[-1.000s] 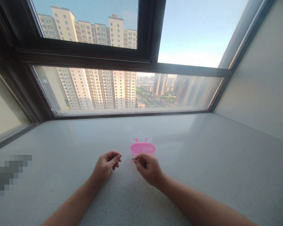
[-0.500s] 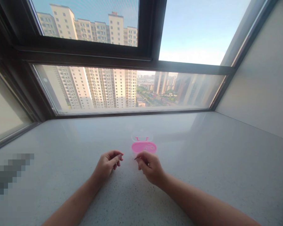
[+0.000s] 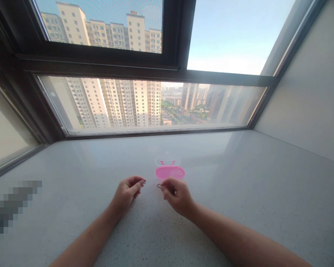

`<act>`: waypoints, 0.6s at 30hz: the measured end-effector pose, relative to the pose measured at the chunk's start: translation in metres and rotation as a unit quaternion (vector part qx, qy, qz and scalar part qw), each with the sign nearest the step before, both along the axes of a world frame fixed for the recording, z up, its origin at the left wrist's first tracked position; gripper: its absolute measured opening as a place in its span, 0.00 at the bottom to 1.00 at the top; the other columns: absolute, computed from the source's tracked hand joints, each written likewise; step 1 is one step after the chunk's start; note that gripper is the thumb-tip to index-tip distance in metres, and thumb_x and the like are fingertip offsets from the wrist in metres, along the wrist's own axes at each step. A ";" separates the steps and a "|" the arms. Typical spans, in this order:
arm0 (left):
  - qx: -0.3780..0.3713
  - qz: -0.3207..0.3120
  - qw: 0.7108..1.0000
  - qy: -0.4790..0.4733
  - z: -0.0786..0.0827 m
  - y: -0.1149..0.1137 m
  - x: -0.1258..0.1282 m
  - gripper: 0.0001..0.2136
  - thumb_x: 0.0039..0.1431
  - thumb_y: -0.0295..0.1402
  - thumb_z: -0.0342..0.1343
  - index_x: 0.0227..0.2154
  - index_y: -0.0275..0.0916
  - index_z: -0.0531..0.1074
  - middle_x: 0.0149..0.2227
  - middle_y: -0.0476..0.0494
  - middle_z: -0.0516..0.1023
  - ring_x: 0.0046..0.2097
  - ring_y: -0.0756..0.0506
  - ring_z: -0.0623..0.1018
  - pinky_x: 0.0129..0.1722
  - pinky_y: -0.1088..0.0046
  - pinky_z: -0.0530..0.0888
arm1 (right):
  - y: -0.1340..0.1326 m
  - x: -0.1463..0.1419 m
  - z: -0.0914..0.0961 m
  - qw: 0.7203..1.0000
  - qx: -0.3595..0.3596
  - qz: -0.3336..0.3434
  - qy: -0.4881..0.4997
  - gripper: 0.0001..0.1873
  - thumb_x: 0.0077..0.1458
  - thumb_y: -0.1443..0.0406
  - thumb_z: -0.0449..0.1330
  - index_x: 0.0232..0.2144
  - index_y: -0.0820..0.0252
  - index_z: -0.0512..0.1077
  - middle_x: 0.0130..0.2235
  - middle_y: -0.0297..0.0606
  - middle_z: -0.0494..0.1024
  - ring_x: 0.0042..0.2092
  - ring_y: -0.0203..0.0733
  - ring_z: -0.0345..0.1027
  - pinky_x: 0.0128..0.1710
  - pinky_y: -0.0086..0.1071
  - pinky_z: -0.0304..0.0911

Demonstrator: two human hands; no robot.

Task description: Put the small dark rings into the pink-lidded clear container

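My left hand (image 3: 128,190) is closed in a pinch, with a small dark loop (image 3: 144,182) between thumb and forefinger. Opposite it, my right hand (image 3: 178,197) pinches another small dark loop (image 3: 159,185), thin like a hair tie, which sticks out to the left of the fingertips. A narrow gap separates the two hands. Just beyond the right hand lies an oval pink case (image 3: 168,171), its near edge partly covered by the fingers. Its clear lid (image 3: 167,160) stands behind, with a pink handle.
Both forearms are over a pale speckled ledge (image 3: 72,207). A dark-framed window (image 3: 156,133) closes off the far side, with tall buildings outside. A white wall (image 3: 303,104) rises on the right. At the left edge is a blurred-out patch (image 3: 8,211).
The loop in my right hand now shows as an open ring, where before it looked like a thin dark line. The left loop also shows more clearly. Both hands stay nearly in place.
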State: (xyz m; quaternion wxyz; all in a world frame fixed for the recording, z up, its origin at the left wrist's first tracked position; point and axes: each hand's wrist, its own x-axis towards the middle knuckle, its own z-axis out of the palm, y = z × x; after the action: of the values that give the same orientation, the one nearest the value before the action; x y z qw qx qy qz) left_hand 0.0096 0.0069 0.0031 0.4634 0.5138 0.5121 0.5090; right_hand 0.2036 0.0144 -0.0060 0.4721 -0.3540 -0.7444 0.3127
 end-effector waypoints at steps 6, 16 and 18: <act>0.001 -0.006 1.000 0.008 -0.003 0.003 -0.001 0.13 0.45 0.40 0.59 0.28 0.34 0.75 0.20 0.51 0.70 0.20 0.54 0.64 0.17 0.80 0.58 | 0.000 0.000 -0.002 1.000 -0.011 -0.001 0.004 0.06 0.51 0.65 0.53 0.25 0.63 0.66 0.16 0.29 0.64 0.18 0.29 0.53 0.19 0.23 0.49; -0.021 -0.002 1.000 -0.024 -0.006 0.004 -0.002 0.12 0.44 0.39 0.60 0.28 0.33 0.75 0.21 0.49 0.70 0.20 0.54 0.64 0.17 0.81 0.57 | 0.001 0.001 -0.001 1.000 -0.010 -0.007 0.006 0.06 0.51 0.66 0.53 0.26 0.64 0.67 0.16 0.30 0.64 0.18 0.30 0.53 0.18 0.24 0.49; -0.021 -0.004 1.000 -0.018 -0.005 0.003 -0.002 0.12 0.45 0.39 0.60 0.27 0.33 0.75 0.20 0.50 0.70 0.20 0.54 0.63 0.17 0.81 0.57 | 0.000 0.001 0.000 1.000 -0.008 -0.007 0.004 0.06 0.51 0.66 0.53 0.26 0.63 0.67 0.16 0.30 0.63 0.18 0.30 0.53 0.18 0.24 0.49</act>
State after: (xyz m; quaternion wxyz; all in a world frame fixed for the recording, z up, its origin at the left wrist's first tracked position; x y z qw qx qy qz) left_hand 0.0077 0.0101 -0.0016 0.4850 0.4974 0.5120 0.5053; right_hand 0.2050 0.0145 -0.0064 0.4743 -0.3618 -0.7375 0.3166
